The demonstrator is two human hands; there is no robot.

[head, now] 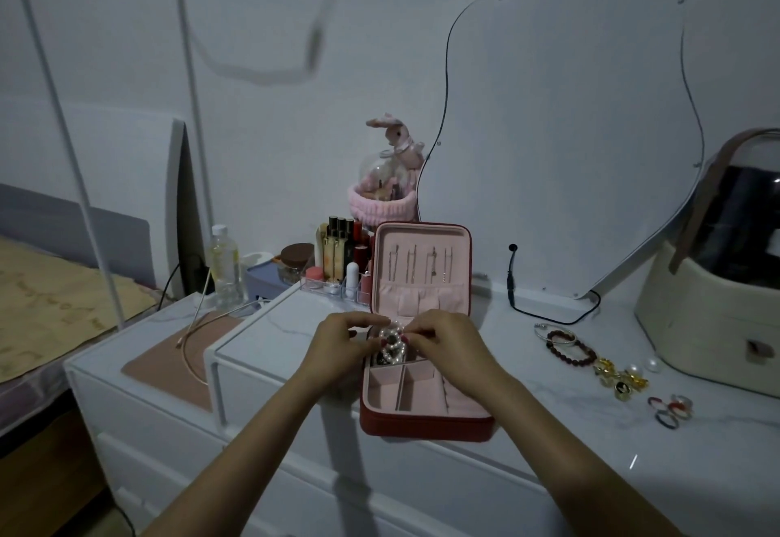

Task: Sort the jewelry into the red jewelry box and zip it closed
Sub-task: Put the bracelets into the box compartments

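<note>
The red jewelry box (426, 424) lies open on the white dresser, its pink-lined lid upright with several thin necklaces hanging inside. Over its back compartments, my left hand (337, 338) and my right hand (443, 338) both pinch a white pearl bracelet (392, 346) between their fingertips. Loose jewelry lies to the right on the dresser top: a dark bead bracelet (570, 348), a silver bangle (548, 331), gold pieces (618, 378), two pearl earrings (643, 365) and several coloured rings (671, 407).
A clear organiser of lipsticks and perfume bottles (342, 266) stands behind the box, with a pink rabbit dome (388, 181) beyond. A cream cosmetics case (713, 295) sits at far right, a wavy mirror (570, 135) and black cable (544, 312) behind. A bottle (226, 266) stands left.
</note>
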